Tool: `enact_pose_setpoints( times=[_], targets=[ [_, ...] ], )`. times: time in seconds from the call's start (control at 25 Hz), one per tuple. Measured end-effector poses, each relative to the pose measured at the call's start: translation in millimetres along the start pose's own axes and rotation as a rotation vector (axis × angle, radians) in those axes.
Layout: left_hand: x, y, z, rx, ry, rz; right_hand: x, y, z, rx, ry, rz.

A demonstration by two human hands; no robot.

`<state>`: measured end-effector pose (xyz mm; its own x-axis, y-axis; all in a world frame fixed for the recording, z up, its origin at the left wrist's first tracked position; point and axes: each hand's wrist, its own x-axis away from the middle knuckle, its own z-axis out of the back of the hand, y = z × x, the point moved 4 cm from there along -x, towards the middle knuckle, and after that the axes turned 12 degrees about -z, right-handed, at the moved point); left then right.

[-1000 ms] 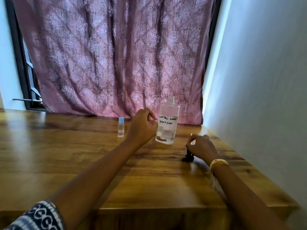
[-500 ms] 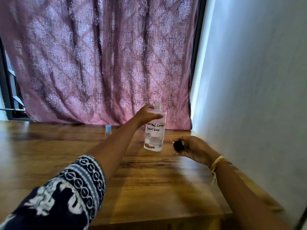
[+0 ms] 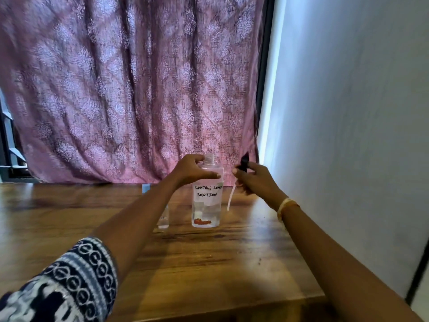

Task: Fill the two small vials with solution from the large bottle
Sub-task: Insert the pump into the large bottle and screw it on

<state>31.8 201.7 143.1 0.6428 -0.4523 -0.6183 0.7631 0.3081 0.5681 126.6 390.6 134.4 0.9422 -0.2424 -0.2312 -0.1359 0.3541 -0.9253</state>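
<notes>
Two hands up at the large bottle [image 3: 207, 196] now: left hand [image 3: 192, 169] clamped round its shoulder, arm stretched forward over the wooden surface [image 3: 209, 263], bottle upright with its neck bare. Right hand [image 3: 254, 180] pinches the black pump cap [image 3: 244, 161], wrist cocked, white dip tube [image 3: 231, 197] dangling just beside the bottle. One small vial [image 3: 163, 218] peeks from behind the left forearm; a blue-capped one [image 3: 145, 188] stands farther back. Best play: park that pump clear, keep the bottle steady, pour slowly.

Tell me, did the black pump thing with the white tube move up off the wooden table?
Yes. The black pump cap rose from the wooden table, now held beside the clear bottle's neck.
</notes>
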Motion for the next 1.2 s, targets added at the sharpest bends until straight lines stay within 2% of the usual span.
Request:
enact_pose_setpoints(
  times=[0.2,0.4,0.52,0.92,1.04,1.2],
  targets=[
    [25,18,11,0.029,-0.081,0.031,-2,-79,12,-0.019,0.116,0.158],
    [44,34,13,0.077,-0.061,0.091,2,-142,20,-0.189,0.137,0.111],
    [49,42,12,0.061,-0.077,0.085,1,-164,24,-0.239,0.213,0.115],
    [52,41,13,0.090,-0.034,0.083,7,-197,31,-0.191,0.465,0.233],
    [51,40,12,0.098,-0.035,0.072,6,-198,25,-0.155,0.456,0.243],
    [50,39,13,0.084,-0.033,0.081,3,-182,4,-0.040,0.357,0.219]
  ],
)
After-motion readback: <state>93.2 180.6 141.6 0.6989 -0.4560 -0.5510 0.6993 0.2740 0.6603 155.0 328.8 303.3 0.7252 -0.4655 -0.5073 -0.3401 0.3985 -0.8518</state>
